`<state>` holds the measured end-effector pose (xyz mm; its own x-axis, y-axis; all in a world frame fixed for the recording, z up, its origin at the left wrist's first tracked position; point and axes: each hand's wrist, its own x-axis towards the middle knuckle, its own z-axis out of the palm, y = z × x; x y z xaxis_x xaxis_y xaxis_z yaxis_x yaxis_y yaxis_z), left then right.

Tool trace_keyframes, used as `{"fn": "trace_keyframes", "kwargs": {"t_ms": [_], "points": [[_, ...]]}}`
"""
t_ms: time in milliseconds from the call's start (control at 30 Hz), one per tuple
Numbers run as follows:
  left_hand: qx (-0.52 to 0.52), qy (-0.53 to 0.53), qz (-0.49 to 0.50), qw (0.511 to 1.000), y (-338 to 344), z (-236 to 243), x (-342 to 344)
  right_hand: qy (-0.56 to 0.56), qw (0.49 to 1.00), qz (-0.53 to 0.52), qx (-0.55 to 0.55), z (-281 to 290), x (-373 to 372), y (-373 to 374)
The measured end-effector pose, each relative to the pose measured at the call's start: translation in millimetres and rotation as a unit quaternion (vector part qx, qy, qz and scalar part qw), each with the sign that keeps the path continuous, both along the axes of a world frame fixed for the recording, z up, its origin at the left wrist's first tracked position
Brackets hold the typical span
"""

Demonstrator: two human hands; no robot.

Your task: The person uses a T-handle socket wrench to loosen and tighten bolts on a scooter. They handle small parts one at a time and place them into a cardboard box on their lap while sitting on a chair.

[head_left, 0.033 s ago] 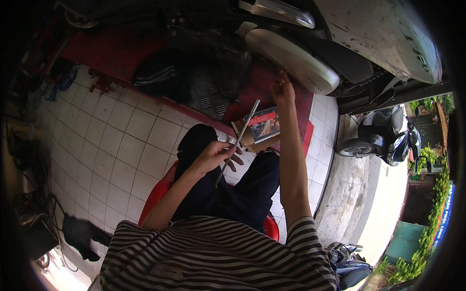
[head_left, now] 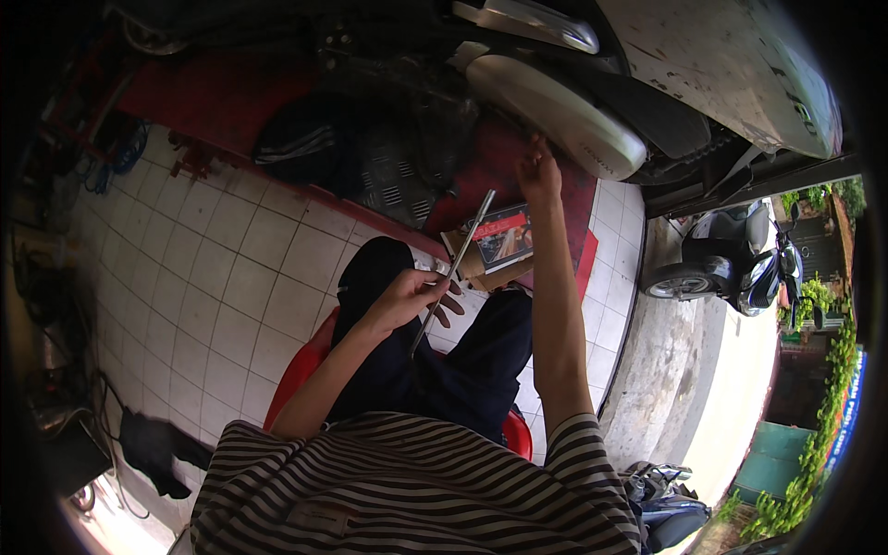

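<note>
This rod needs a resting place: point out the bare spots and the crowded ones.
Widest: the tiled floor between the red platform, red stool and dark cloth. Smaller: the platform between the slotted dark part and the right hand. Crowded: just beyond the knees, where the printed box sits, and mid-platform around the slotted part.

The rod (head_left: 469, 240) lay in the left hand (head_left: 407, 298) near the frame's centre, lower left of the box (head_left: 507, 242), while the platform (head_left: 199, 102) spanned the upper part below the motorbike (head_left: 555, 102) and the parked motorcycle (head_left: 749, 259) stood at right.
</note>
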<state>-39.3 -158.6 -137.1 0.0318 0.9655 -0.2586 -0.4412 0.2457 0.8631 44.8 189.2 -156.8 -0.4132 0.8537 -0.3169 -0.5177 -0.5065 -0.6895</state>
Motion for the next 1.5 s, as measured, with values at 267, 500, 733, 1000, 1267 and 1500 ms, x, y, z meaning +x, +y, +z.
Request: {"fn": "trace_keyframes", "kwargs": {"t_ms": [267,500,733,1000,1267,1500], "points": [[0.005,0.002,-0.005,1.0,3,8,4,0.095,0.995,0.007,-0.028,3,-7,-3],[0.0,-0.002,0.0,1.0,3,9,7,0.1,0.992,-0.001,-0.075,7,-13,-13],[-0.001,0.008,-0.015,1.0,6,13,8,0.147,0.984,0.061,-0.076,4,-3,-5],[0.004,0.015,-0.023,1.0,9,12,12,0.126,0.987,0.015,-0.099,9,-9,-4],[0.017,0.027,-0.029,0.999,9,6,14,0.149,0.982,0.051,-0.108,13,-9,-2],[0.022,0.026,-0.022,0.999,9,9,13,0.14,0.986,0.051,-0.081,14,-7,-12]]}}
